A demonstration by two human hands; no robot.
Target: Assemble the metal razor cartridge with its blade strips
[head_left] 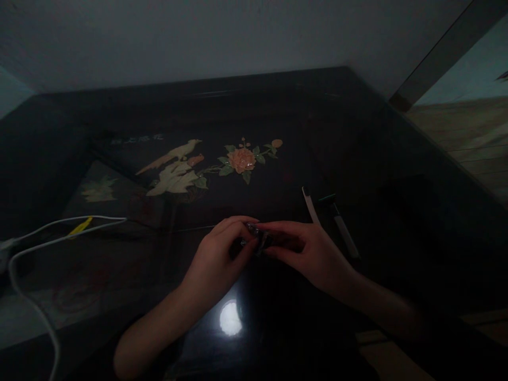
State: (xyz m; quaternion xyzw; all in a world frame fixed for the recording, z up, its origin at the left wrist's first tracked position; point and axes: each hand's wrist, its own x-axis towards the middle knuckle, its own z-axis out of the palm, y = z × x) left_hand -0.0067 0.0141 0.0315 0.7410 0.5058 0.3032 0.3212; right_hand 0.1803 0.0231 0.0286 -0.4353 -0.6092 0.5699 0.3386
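Both my left hand (216, 254) and right hand (305, 248) pinch fingers shut on a small metal piece (256, 238), steadying it above the bench (357, 148) near its front edge.

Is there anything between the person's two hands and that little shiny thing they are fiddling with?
Nothing visible: the left hand and right hand both pinch the small metallic object directly above the dark table.

glossy black lacquered table (357, 159), shiny metallic small object (256, 238), smooth white cable (27, 296).
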